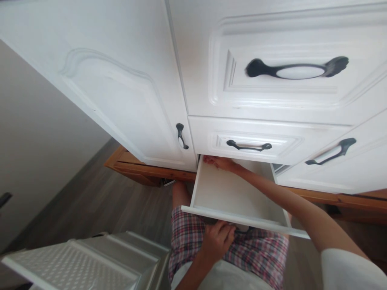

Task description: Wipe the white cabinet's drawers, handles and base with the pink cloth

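White panelled cabinets (121, 92) (dark handles (298, 68)), grey wood floor (99, 205), pale wall (33, 133).

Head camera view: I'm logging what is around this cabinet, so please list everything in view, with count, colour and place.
open drawer: one, white, pulled out at the bottom centre, inside bare where visible
closed drawer fronts: three, white, two above the open drawer, one to its right
cabinet door: one, white, left of the drawers
handles: four in full view, black, one on each closed front and the door
wooden base: one, brown, under the cabinet
floor: grey wood-look boards, lower left
metal stand: one, silvery, textured top, bottom left
checked shorts: red and white plaid, below the drawer
left hand: grips the open drawer's front from below
right hand: reaches into the drawer's back left corner
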The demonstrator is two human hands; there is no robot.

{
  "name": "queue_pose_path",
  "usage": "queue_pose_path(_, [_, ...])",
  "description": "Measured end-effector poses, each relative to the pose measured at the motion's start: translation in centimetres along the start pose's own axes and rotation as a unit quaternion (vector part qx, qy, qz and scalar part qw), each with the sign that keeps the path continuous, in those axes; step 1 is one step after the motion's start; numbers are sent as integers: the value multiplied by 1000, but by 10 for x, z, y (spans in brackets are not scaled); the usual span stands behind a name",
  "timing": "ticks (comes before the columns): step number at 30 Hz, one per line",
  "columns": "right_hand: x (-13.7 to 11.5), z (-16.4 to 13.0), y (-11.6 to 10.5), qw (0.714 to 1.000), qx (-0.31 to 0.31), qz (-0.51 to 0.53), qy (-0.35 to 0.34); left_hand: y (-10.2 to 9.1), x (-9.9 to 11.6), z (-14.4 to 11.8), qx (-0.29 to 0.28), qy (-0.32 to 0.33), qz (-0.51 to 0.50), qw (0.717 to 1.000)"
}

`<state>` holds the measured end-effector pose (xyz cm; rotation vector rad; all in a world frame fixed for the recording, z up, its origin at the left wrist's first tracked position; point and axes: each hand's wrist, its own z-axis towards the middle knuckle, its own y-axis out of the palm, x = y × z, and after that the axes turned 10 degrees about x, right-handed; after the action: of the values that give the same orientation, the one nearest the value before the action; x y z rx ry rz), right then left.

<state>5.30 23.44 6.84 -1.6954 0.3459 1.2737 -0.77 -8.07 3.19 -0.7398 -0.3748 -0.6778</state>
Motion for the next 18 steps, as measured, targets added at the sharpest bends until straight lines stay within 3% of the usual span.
queue_pose_path(6, [8,-42,21,963,-101,-196,-157,0,4,-12,17,8,13,1000])
queue_pose_path(13, [-13,-113,61,899,-213,-264,-279,3,6,-8,54,4,29,998])
queue_pose_path(18, [-17,-135,45,880,-203,-299,-309,1,5,-8,40,6,22,999])
